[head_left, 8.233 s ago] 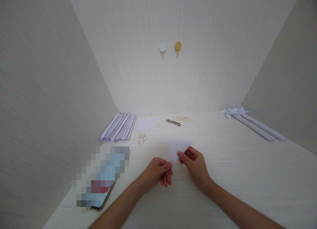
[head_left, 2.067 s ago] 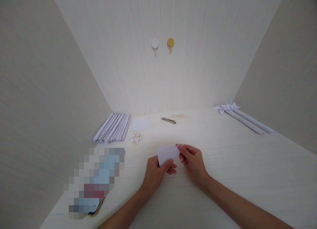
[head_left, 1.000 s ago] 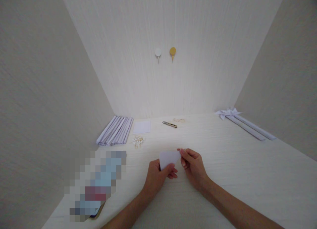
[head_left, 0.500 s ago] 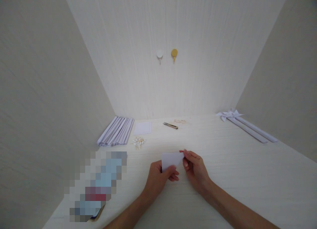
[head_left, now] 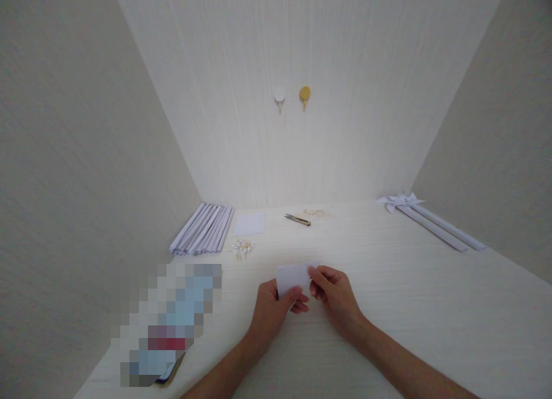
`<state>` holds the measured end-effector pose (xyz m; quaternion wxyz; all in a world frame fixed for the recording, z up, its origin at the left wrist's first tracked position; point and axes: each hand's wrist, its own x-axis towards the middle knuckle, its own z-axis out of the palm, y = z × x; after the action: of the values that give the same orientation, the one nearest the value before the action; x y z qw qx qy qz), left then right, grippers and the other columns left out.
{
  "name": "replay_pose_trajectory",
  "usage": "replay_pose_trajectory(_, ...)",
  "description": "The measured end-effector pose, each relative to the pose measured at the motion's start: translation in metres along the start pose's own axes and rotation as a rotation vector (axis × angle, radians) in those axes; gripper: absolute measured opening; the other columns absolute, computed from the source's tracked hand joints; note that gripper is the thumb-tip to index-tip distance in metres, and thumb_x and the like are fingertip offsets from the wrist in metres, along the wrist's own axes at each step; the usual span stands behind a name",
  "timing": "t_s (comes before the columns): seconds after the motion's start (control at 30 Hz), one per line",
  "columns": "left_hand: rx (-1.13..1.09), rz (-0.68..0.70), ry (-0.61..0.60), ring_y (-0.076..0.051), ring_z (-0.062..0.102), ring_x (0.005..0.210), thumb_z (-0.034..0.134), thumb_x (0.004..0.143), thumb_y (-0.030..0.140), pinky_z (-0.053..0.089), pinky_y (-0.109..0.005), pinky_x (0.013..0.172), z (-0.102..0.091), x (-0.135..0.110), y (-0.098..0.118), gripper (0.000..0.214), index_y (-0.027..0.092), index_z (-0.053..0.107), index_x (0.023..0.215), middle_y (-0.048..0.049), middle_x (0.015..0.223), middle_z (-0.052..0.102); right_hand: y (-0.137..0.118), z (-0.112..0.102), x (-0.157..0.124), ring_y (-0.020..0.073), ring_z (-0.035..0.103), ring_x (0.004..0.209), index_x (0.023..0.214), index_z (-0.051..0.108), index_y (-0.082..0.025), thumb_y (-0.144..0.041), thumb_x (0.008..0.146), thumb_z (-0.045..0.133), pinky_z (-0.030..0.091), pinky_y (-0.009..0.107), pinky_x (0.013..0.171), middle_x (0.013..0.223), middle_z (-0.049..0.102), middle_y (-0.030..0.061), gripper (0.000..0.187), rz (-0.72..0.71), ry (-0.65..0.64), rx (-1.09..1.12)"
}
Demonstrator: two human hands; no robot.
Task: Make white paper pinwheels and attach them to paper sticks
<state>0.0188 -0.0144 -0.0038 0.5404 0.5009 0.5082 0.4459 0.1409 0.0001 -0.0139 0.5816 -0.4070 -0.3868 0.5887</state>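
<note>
A small white piece of paper (head_left: pixel 291 278) is held up between my two hands, above the middle of the table. My left hand (head_left: pixel 273 304) grips its lower left part, thumb in front and fingers behind. At the upper right corner, my right hand (head_left: pixel 334 290) pinches the paper between thumb and fingers. Whether the paper is folded or layered I cannot tell. Beyond the hands, a small heap of white and yellowish bits (head_left: pixel 242 248) lies on the table, and a pair of thread snips (head_left: pixel 297 219) rests farther back.
Rolled or folded white paper strips (head_left: pixel 202 229) lie at the back left, beside square white sheets (head_left: pixel 249 223). A pixelated flat object (head_left: pixel 172 324) is at the near left. Long white strips with a pointed paper shape (head_left: pixel 401 201) lie at right. Two hooks (head_left: pixel 305 93) are on the wall.
Both hands and the paper have shifted slightly left. My right thumb and fingers have moved inward along the paper's upper right corner.
</note>
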Motion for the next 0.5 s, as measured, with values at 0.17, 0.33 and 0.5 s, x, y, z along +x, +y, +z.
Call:
replay_pose_trajectory(0.17, 0.018, 0.001, -0.007, -0.015, 0.059, 0.047, 0.057, 0.064, 0.030, 0.047, -0.024, 0.047, 0.0019, 0.0007, -0.0007, 0.020, 0.010, 0.060, 0.062, -0.0063, 0.058, 0.066, 0.0005, -0.0018, -0.0006, 0.0052, 0.034, 0.034, 0.040, 0.050, -0.015, -0.038, 0.058, 0.066, 0.024, 0.021, 0.038, 0.034, 0.045, -0.0041, 0.033, -0.017, 0.029, -0.010)
replay_pose_trajectory(0.33, 0.029, 0.006, -0.011, -0.015, 0.059, 0.047, 0.057, 0.063, 0.030, 0.046, -0.024, 0.047, 0.0031, -0.0002, 0.0010, 0.020, 0.010, 0.060, 0.060, -0.0060, 0.057, 0.066, 0.0002, -0.0023, -0.0024, 0.0044, 0.030, 0.032, 0.040, 0.049, -0.015, -0.036, 0.057, 0.067, 0.019, 0.022, 0.037, 0.031, 0.041, -0.0058, 0.033, -0.023, 0.087, 0.000)
replay_pose_trajectory(0.5, 0.012, 0.006, -0.019, -0.014, 0.059, 0.046, 0.057, 0.063, 0.029, 0.046, -0.023, 0.046, 0.0034, -0.0014, 0.0016, 0.020, 0.010, 0.059, 0.059, -0.0059, 0.056, 0.065, -0.0032, -0.0001, -0.0021, 0.0044, 0.032, 0.032, 0.038, 0.047, -0.015, -0.035, 0.055, 0.068, 0.019, 0.022, 0.038, 0.031, 0.041, -0.0048, 0.034, 0.024, 0.072, 0.106)
